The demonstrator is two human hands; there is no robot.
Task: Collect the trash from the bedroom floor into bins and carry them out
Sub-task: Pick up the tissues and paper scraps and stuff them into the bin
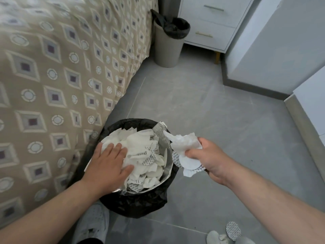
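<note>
Head view shows your left hand lying flat, fingers straight, on the paper trash heaped in the near bin, whose black liner hides its walls. Your right hand is curled tight round a wad of paper held at the bin's right rim; the fingers hide how much of it you grip. The near bin stands on the grey floor against the patterned bedspread, which blurs toward the top left. More scraps lie on the floor at the bottom right, partly cut off by the frame edge. A shoe shows below the bin, half hidden under your left forearm. A second bin, also black-lined, stands well apart by the bed's corner, beside white drawers; you cannot see what it holds.
</note>
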